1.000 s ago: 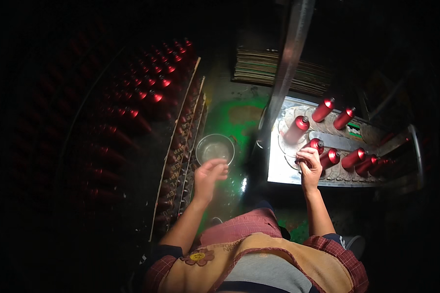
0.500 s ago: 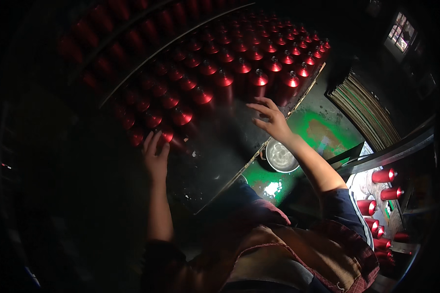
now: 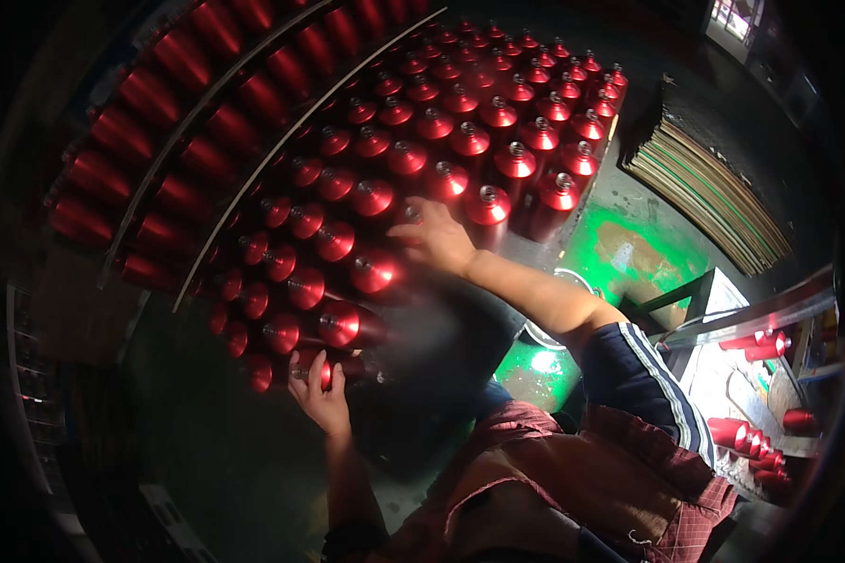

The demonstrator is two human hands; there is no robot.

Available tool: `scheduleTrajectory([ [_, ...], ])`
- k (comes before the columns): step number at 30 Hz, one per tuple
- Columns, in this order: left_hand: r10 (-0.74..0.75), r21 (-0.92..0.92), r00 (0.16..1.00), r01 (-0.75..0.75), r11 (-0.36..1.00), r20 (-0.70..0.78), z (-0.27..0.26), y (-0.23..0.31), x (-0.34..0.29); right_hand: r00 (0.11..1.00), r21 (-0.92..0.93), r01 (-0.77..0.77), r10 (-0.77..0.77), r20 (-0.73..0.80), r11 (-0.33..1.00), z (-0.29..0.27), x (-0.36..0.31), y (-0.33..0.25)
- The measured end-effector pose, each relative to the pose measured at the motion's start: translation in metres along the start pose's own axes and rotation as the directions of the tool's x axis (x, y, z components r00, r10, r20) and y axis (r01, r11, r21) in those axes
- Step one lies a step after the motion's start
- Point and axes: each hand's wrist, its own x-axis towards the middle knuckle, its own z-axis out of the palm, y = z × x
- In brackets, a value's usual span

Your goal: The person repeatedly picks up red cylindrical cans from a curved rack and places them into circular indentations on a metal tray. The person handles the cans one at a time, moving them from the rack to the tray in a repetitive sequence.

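Shiny red metal bottles with sloping shoulders and narrow necks stand in close rows on a dark tabletop. At the near left corner of the group, my left hand [image 3: 324, 403] has its fingers and thumb around a red bottle [image 3: 326, 375], whose lower part is hidden. My right hand [image 3: 441, 242] reaches across to the front row. Its thumb and fingers close about the neck of another red bottle [image 3: 412, 214], mostly covered by the hand. Between my hands stand a red bottle [image 3: 374, 270] and another red bottle [image 3: 339, 324].
Beyond a thin rail [image 3: 282, 141], more red bottles lie in rows on a rack. To the right are a stack of flat sheets [image 3: 709, 192], a green-stained floor [image 3: 629, 249] and a partly hidden metal basin [image 3: 542, 338]. More red bottles [image 3: 746, 436] lie on a bright bench at lower right.
My right hand has moved left, from above the tabletop onto a bottle in the front row. My left hand now grips the corner bottle. The view has shifted and become brighter.
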Motion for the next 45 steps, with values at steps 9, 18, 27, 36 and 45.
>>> scheduleTrajectory([
  [9, -0.277, -0.573, 0.959, 0.260, 0.777, 0.061, -0.069, 0.033, -0.076, 0.881, 0.404, -0.049, 0.230, -0.414, 0.913, -0.079, -0.177, -0.033],
  [18, 0.150, -0.507, 0.636, 0.716, -0.481, 0.757, 0.016, 0.194, -0.135, 0.553, 0.784, 0.267, 0.756, 0.351, -0.560, -0.195, -0.345, 0.003],
  [27, 0.651, 0.521, 0.085, 0.525, -0.673, 0.754, 0.250, 0.347, -0.150, 0.696, 0.577, 0.348, 0.616, 0.368, -0.739, -0.209, -0.365, 0.154],
  [36, 0.519, 0.407, 0.076, 0.529, -0.745, 0.851, 0.287, 0.415, -0.149, 0.876, 0.395, 0.231, 0.367, 0.314, -0.889, -0.231, -0.361, 0.211],
  [45, 0.752, 0.451, 0.247, 0.672, -0.587, 0.611, 0.261, 0.347, -0.190, 0.798, 0.326, 0.453, 0.540, 0.268, -0.830, -0.246, -0.464, 0.135],
])
